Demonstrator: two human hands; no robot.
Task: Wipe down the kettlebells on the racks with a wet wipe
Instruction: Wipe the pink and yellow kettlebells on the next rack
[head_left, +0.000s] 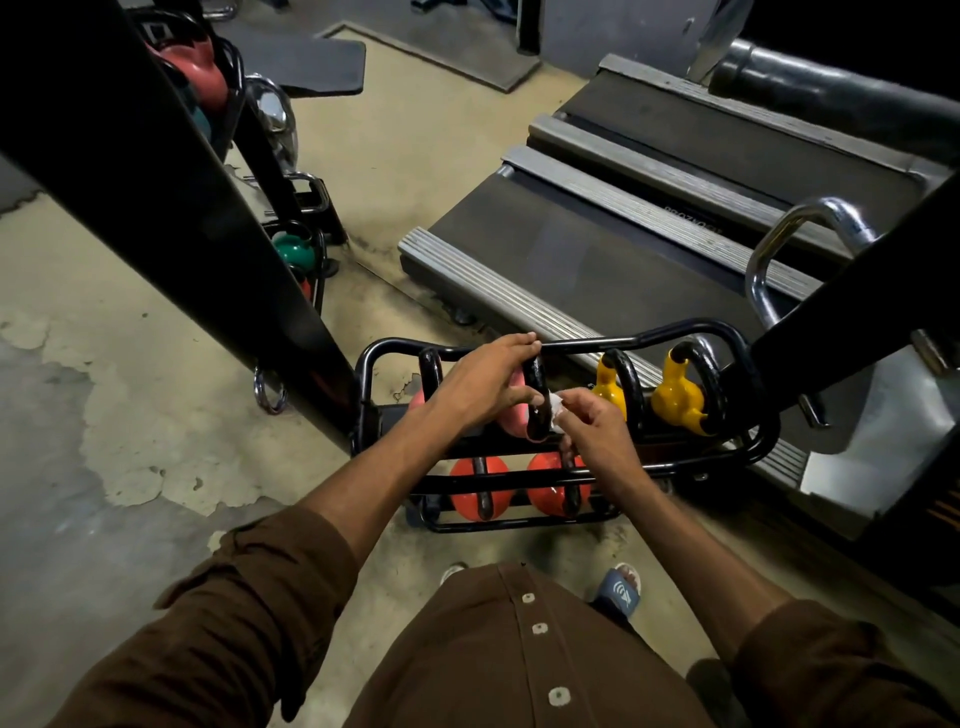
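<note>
Both my forearms reach forward and down from rolled brown sleeves, and my hands meet over the upper tier of the black rack (587, 343). My left hand (483, 384) lies palm down over the pink kettlebell (514, 418). Its fingers stretch across the top of the black handle as far as the rack's back rail, and the thumb is tucked against the handle's near side, so the handle is clasped between them. My right hand (592, 426) comes in from the right with the wrist bent, its fingertips bunched around the white wet wipe (555, 413), pressing it to the right side of that same handle.

The pink kettlebell sits near the middle of the upper tier. Its handle points up, and the loop runs from the front rail toward the back rail. I cannot tell whether it leans. To its right on the same tier stand two yellow kettlebells (678, 397), handles up, close to the rack's right end. On the lower tier, by the front edge, lie two orange kettlebells (478, 488) side by side.
</note>
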